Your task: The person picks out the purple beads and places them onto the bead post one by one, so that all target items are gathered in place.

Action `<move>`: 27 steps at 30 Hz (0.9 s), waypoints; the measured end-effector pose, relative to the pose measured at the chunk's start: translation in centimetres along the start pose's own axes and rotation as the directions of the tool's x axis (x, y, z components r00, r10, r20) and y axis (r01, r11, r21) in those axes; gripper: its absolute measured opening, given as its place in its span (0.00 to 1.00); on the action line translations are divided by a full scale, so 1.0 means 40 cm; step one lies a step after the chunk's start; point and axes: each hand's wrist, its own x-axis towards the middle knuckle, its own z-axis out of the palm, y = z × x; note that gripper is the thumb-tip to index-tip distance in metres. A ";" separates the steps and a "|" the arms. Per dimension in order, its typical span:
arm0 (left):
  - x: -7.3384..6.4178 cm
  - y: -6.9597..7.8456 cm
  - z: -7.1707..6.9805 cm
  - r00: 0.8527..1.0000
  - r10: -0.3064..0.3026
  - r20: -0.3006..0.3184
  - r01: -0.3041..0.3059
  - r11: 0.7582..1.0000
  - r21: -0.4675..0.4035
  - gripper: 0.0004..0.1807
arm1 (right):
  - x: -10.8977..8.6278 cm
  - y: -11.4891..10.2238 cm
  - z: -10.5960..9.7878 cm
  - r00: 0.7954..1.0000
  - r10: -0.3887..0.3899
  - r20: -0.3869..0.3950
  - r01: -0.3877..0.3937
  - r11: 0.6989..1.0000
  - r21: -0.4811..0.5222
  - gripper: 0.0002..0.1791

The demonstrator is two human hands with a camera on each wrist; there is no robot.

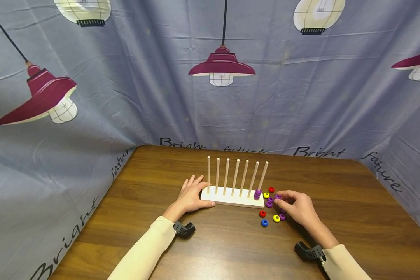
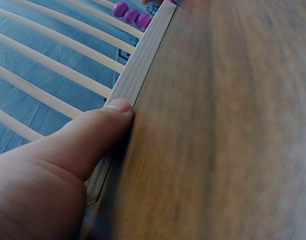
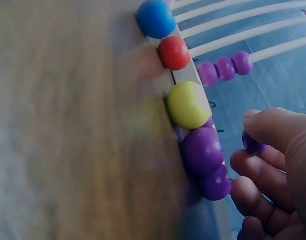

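A pale wooden peg stand [image 1: 227,197] with a row of upright pegs stands on the table. Three purple beads [image 3: 224,68] are stacked at the foot of its rightmost peg. My left hand [image 1: 190,197] grips the stand's left end, thumb against the front edge and index finger behind. Just right of the stand, my right hand [image 1: 301,208] pinches a purple bead [image 3: 252,144] between thumb and index finger. Below and beside that hand lie loose purple beads [image 1: 282,217], partly hidden by it.
Around the stand's right end lie yellow beads [image 1: 276,218], red beads [image 1: 262,213] and a blue bead [image 1: 264,223]. The brown wooden table [image 1: 224,245] meets a grey-blue curtain [image 1: 154,97] printed with lamps at its back and sides.
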 end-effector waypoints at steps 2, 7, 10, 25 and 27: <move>-0.001 -0.002 0.000 1.000 -0.002 -0.001 0.002 1.000 0.001 0.40 | 0.003 -0.006 -0.002 1.000 -0.005 -0.001 0.005 1.000 0.007 0.09; -0.003 -0.002 -0.001 1.000 0.000 0.000 0.000 1.000 -0.003 0.40 | 0.014 -0.022 -0.009 1.000 -0.017 0.002 0.017 1.000 0.013 0.09; -0.003 -0.001 -0.001 1.000 0.003 -0.001 -0.003 1.000 -0.004 0.39 | 0.025 -0.035 -0.016 1.000 -0.027 0.001 0.027 0.999 0.018 0.09; 0.001 0.001 0.000 1.000 0.002 -0.003 -0.002 1.000 0.010 0.39 | 0.084 -0.102 -0.072 0.991 -0.121 -0.054 0.123 0.992 0.038 0.09; 0.002 0.001 0.000 1.000 0.001 -0.002 -0.001 1.000 0.014 0.39 | 0.093 -0.114 -0.084 0.989 -0.135 -0.062 0.138 0.989 0.045 0.09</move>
